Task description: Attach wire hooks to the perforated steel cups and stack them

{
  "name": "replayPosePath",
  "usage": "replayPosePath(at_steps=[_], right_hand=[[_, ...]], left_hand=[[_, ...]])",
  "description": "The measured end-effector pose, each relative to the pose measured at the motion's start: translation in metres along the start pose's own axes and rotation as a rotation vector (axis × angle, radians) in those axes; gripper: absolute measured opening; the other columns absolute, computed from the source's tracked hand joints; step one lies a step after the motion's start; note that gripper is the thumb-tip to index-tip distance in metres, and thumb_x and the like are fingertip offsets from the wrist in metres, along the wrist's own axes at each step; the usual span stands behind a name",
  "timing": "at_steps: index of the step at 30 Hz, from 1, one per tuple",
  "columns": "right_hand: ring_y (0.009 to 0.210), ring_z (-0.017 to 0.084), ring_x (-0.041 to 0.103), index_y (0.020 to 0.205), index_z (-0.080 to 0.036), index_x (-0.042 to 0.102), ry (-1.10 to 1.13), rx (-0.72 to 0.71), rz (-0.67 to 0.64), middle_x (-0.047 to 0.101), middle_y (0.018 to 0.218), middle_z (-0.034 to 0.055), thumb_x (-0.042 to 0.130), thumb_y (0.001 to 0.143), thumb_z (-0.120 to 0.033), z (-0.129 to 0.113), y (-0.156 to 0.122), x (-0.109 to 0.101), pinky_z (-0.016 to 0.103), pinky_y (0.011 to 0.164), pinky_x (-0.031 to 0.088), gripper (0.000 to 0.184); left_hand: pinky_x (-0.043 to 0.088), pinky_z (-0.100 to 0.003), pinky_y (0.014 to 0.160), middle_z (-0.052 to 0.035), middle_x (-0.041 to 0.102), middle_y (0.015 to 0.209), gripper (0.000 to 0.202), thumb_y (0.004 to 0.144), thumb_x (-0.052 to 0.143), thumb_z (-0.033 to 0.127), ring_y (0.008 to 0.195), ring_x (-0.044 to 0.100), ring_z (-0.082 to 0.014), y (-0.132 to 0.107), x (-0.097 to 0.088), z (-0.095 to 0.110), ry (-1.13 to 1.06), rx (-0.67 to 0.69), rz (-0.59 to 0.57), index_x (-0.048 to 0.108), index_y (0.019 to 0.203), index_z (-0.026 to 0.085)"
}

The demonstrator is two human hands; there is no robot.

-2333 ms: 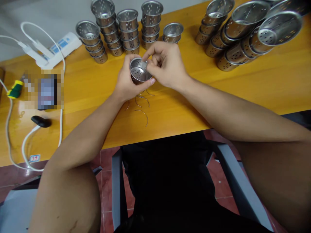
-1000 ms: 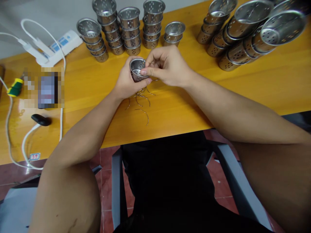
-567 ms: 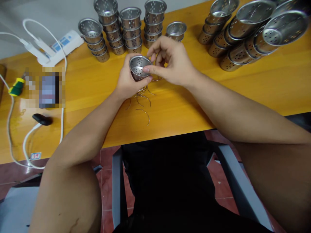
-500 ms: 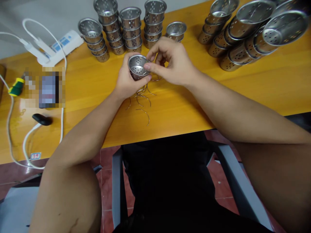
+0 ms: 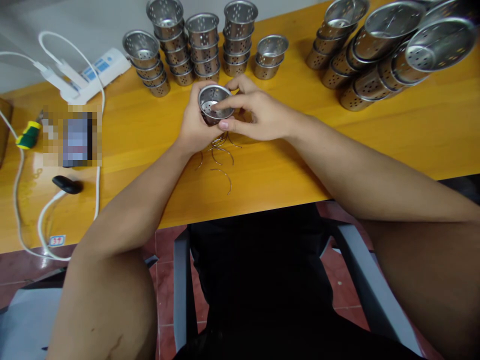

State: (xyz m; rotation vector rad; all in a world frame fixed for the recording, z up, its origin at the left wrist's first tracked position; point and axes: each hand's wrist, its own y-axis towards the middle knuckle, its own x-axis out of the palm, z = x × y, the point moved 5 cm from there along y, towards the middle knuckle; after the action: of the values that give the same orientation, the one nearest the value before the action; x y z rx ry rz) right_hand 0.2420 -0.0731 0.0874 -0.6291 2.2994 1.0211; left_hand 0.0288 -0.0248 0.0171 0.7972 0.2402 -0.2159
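Note:
My left hand is wrapped round a small perforated metal cup, its open mouth facing up toward me. From the right, my right hand reaches over the same cup. Its index finger is inside, and its thumb presses by the near rim. A thin line, perhaps a wire, crosses the inside of the cup. Several thin curved wires lie on the table just below my hands, one of them closer to the front edge.
Stacks of perforated cups stand along the back and at the right. On the left are a power strip with white cables, a green-and-yellow-handled tool, a blurred phone-like object and a black oval device.
My right hand has gone from a pinch at the cup's right rim to having its index finger inside the cup and thumb by the near rim. My left hand still holds the cup.

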Motion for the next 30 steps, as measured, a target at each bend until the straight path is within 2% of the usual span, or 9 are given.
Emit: replayPosePath(at_steps=[4,8,11,16,19,21,23,26,30], right_hand=[[0.154,0.047,0.066,0.144,-0.041,0.090,-0.026,0.007,0.008,0.074,0.154,0.0142,0.087,0.112,-0.083,-0.001,0.001,-0.001,0.066,0.131,0.065,0.053],[0.156,0.049,0.064,0.142,-0.043,0.090,-0.071,-0.004,0.032,0.074,0.154,0.0136,0.091,0.110,-0.074,-0.016,0.005,-0.008,0.068,0.128,0.065,0.045],[0.153,0.046,0.066,0.131,-0.044,0.091,-0.090,0.029,-0.011,0.076,0.147,0.0113,0.090,0.112,-0.066,-0.028,0.007,-0.007,0.063,0.122,0.068,0.029],[0.133,0.043,0.076,0.113,-0.038,0.085,-0.080,0.039,-0.044,0.081,0.128,0.0090,0.088,0.113,-0.059,-0.030,0.007,-0.003,0.055,0.104,0.070,0.022],[0.126,0.042,0.076,0.113,-0.040,0.081,-0.154,0.048,-0.004,0.083,0.123,0.0072,0.087,0.113,-0.061,-0.019,0.008,-0.011,0.054,0.102,0.069,0.022],[0.123,0.040,0.076,0.112,-0.040,0.079,-0.256,0.074,0.033,0.084,0.125,0.0071,0.088,0.112,-0.050,-0.011,0.009,-0.023,0.053,0.104,0.067,0.013],[0.119,0.039,0.077,0.107,-0.037,0.077,-0.409,0.199,0.050,0.085,0.126,0.0093,0.091,0.107,-0.033,-0.002,0.010,-0.040,0.053,0.106,0.065,0.014],[0.115,0.039,0.080,0.100,-0.030,0.078,-0.627,0.542,0.028,0.087,0.122,0.0149,0.096,0.104,-0.016,0.008,0.003,-0.069,0.055,0.110,0.065,0.023],[0.129,0.045,0.087,0.117,-0.021,0.091,-0.761,0.815,-0.071,0.091,0.131,0.0215,0.090,0.114,-0.019,0.010,-0.009,-0.094,0.053,0.112,0.069,0.004]], left_hand=[[0.071,-0.066,0.112,-0.0055,0.078,0.145,0.113,0.077,0.089,0.116,0.126,0.078,-0.0342,0.000,0.002,-0.003,0.043,0.005,0.001,0.054,0.158,0.046],[0.071,-0.068,0.111,-0.0087,0.078,0.143,0.109,0.070,0.101,0.090,0.126,0.081,-0.0411,-0.001,0.000,-0.009,0.067,0.032,0.012,0.052,0.158,0.046],[0.069,-0.066,0.118,-0.0110,0.076,0.149,0.104,0.079,0.101,0.076,0.132,0.081,-0.0402,-0.001,-0.003,-0.016,0.141,-0.015,-0.012,0.049,0.162,0.042],[0.068,-0.071,0.129,-0.0088,0.074,0.159,0.112,0.082,0.105,0.084,0.143,0.075,-0.0406,0.000,-0.005,-0.013,0.100,0.052,-0.035,0.048,0.170,0.046],[0.066,-0.072,0.134,-0.0123,0.068,0.174,0.115,0.085,0.106,0.079,0.158,0.071,-0.0446,0.000,-0.003,-0.008,0.153,-0.027,-0.027,0.044,0.177,0.047],[0.066,-0.072,0.132,-0.0132,0.063,0.183,0.114,0.089,0.105,0.077,0.161,0.071,-0.0453,-0.001,-0.002,-0.004,0.178,-0.090,-0.040,0.041,0.181,0.051],[0.067,-0.072,0.128,-0.0138,0.062,0.186,0.111,0.092,0.102,0.080,0.157,0.074,-0.0458,-0.003,-0.002,-0.002,0.182,-0.097,-0.046,0.042,0.181,0.052],[0.066,-0.069,0.127,-0.0157,0.065,0.182,0.098,0.096,0.098,0.086,0.152,0.076,-0.0451,-0.005,-0.004,-0.005,0.203,-0.091,-0.031,0.053,0.173,0.046],[0.066,-0.065,0.128,-0.0160,0.065,0.178,0.092,0.101,0.087,0.094,0.152,0.076,-0.0439,-0.005,-0.007,-0.008,0.239,-0.075,-0.053,0.058,0.170,0.041]])
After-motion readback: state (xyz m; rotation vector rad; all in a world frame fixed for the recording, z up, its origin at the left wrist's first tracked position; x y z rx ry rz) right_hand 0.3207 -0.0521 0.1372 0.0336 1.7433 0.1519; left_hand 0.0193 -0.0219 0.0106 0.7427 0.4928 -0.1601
